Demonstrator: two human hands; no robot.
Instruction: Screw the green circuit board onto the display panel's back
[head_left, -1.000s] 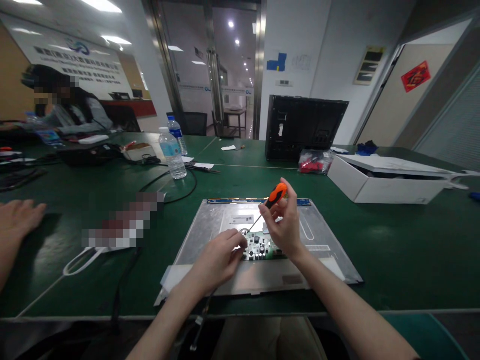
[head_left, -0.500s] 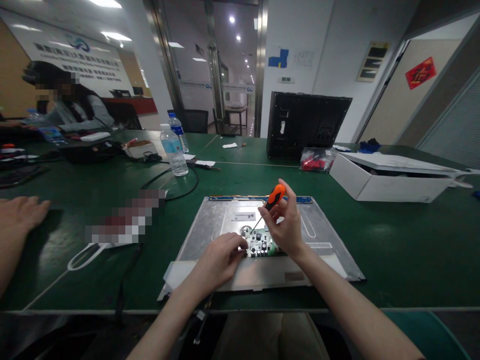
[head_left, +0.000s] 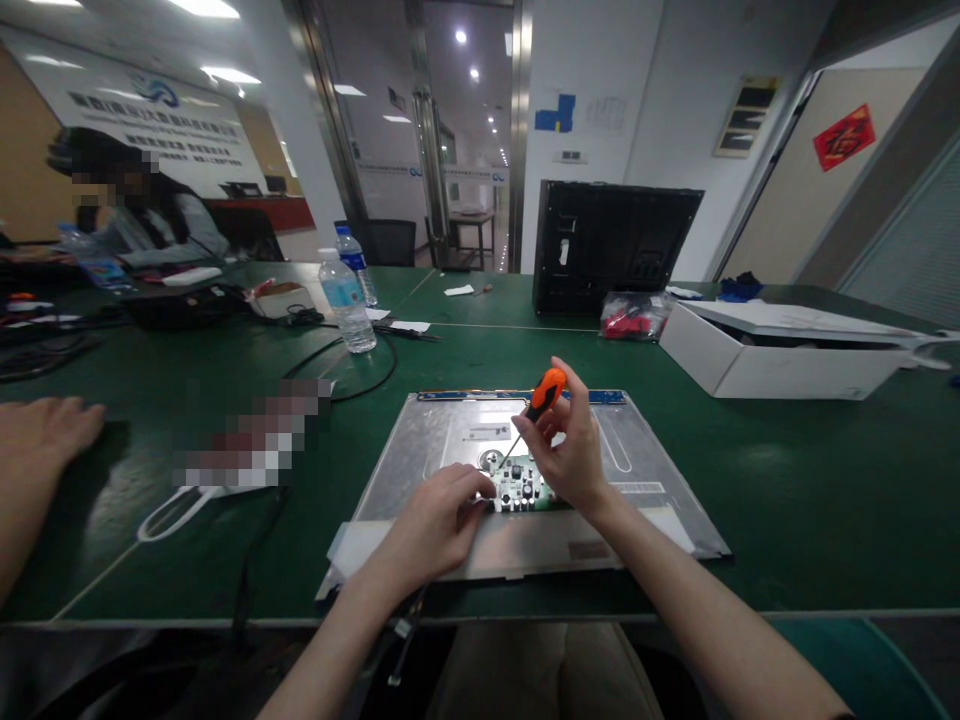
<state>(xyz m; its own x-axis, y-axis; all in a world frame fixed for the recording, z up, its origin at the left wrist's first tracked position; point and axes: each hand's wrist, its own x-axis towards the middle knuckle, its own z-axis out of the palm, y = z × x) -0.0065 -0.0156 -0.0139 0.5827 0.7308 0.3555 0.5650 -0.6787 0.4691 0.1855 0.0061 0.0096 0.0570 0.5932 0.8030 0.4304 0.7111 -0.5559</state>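
Observation:
An orange and black screwdriver (head_left: 550, 386) slants down to the left, with my right hand (head_left: 571, 440) closed round its handle. Its thin shaft reaches the upper left part of a small green circuit board (head_left: 521, 482). At the board's left edge, my left hand (head_left: 442, 515) has its fingers bent together, gripping that edge. Beneath the board lies a silver display panel (head_left: 637, 455), with a narrow blue strip board (head_left: 465, 397) along its far edge. My fingers hide part of the board's left and right sides.
Two water bottles (head_left: 351, 310) stand at the back left. A black monitor (head_left: 619, 250) and an open white box (head_left: 795, 360) are at the back right. Black cable (head_left: 386, 375) crosses the green table. Another person's hand (head_left: 56, 430) rests at far left; someone sits behind.
The screwdriver handle and my right hand have shifted very slightly to the left. My left hand stays at the circuit board's edge.

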